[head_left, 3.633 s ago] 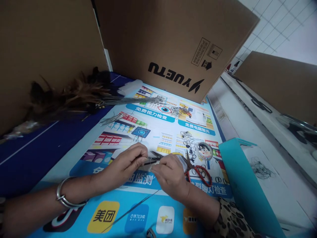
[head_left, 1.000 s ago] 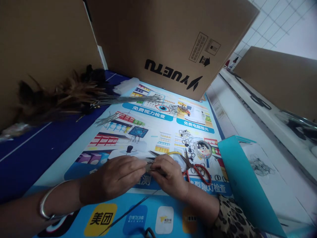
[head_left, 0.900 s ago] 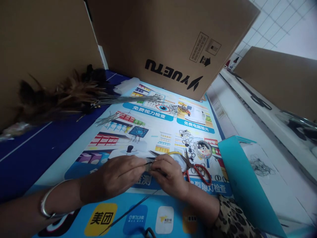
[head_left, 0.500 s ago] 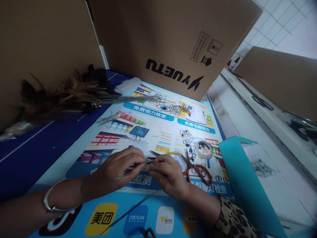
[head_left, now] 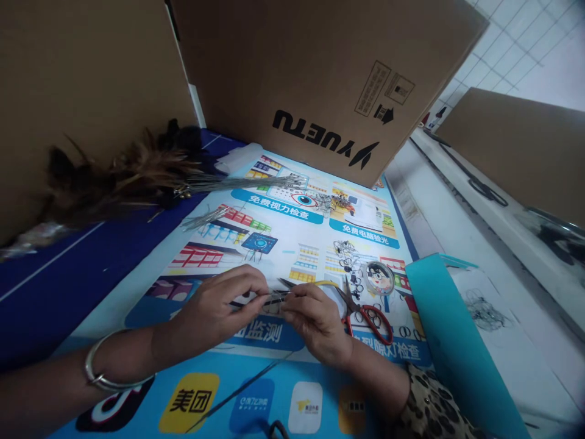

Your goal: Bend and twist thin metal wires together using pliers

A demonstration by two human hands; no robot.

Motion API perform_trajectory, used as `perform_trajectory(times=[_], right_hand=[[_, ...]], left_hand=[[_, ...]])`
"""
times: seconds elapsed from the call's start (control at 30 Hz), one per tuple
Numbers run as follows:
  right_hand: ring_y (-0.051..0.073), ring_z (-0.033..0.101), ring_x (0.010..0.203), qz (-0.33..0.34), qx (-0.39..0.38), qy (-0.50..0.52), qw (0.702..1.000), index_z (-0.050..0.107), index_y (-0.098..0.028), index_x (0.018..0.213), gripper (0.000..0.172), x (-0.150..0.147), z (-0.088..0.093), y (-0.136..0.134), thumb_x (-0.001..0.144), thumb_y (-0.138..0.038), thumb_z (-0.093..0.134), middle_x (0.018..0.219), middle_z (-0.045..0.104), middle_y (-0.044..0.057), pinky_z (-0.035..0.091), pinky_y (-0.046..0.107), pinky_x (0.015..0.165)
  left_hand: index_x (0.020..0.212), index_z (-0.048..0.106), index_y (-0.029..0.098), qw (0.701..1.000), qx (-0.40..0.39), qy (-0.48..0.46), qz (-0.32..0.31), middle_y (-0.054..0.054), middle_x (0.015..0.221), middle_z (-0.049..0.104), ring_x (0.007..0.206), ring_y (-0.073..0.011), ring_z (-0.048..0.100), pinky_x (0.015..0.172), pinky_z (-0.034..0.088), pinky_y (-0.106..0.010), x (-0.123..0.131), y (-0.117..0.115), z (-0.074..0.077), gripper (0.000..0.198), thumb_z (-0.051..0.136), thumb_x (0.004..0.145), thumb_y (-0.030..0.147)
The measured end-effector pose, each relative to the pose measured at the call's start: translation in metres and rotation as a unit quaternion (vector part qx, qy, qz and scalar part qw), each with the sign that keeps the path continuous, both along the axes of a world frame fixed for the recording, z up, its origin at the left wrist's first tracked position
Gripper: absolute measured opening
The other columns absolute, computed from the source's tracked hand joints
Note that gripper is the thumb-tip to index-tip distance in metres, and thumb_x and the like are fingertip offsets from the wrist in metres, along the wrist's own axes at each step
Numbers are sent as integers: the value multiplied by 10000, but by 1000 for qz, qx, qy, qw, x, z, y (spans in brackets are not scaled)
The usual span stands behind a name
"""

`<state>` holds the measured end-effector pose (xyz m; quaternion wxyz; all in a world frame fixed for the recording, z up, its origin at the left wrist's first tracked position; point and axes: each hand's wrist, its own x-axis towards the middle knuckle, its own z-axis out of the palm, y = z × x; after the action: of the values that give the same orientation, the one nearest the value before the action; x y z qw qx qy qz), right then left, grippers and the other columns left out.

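Both hands meet over the printed sheet, their fingertips a short gap apart. Thin silvery wire [head_left: 276, 297] spans that gap; its exact form is too fine to make out. My left hand [head_left: 223, 308], with a bangle at the wrist, pinches one end between thumb and forefinger. The other end sits in the closed fingers of my right hand [head_left: 320, 320]. Just beyond the right hand lie red-handled scissors [head_left: 372, 317] and a tool with a yellow handle [head_left: 326, 283], partly hidden. A long dark strand [head_left: 242, 390] rests on the sheet below the hands.
Wire bundles [head_left: 249, 182] and brown feathers [head_left: 132, 167] lie at the back left. Small dark rings and loops [head_left: 350, 265] surround a round clear container [head_left: 379, 278]. A teal box [head_left: 450, 329] stands at right, and a cardboard box [head_left: 329, 79] closes off the back.
The fingertips are slightly farther apart, showing more of the thin wire between them. The whole view has shifted a little; the things on the sheet stay in place.
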<state>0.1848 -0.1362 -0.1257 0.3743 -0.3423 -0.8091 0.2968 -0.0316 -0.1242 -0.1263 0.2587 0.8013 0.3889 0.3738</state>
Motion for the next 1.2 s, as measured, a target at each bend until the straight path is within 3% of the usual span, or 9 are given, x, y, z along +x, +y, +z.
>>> perform_trajectory(times=[0.37,0.7,0.93,1.2], right_hand=[[173,569,976,31,-24,-14,999,664,-211,956,149,3,-2,4,879,-245,540,1014,589,86,491,310,856],[171,567,977,43,-7,-19,999,646,-217,947,131,2,-5,6,878,-233,536,1017,592,79,482,314,866],[179,568,976,29,25,-18,999,638,-209,980,142,-1,-6,5,876,-239,546,999,605,89,489,324,856],[206,562,1034,33,15,10,999,579,-203,1068,221,-1,-4,4,879,-309,532,1041,605,112,493,363,880]], left_hand=[[753,549,174,993,-115,-30,-3,-21,784,566,726,-140,543,645,444,-240,3,4,-1,98,506,840,173],[715,528,163,965,-245,-87,-20,3,732,509,640,-110,483,546,415,-206,4,7,-6,94,523,805,189],[676,525,155,962,-250,-104,-36,4,702,504,619,-104,470,542,413,-207,4,8,-4,111,520,786,168],[752,574,152,968,-226,-104,-24,-12,738,539,658,-119,511,569,449,-223,0,12,-12,105,528,824,214]])
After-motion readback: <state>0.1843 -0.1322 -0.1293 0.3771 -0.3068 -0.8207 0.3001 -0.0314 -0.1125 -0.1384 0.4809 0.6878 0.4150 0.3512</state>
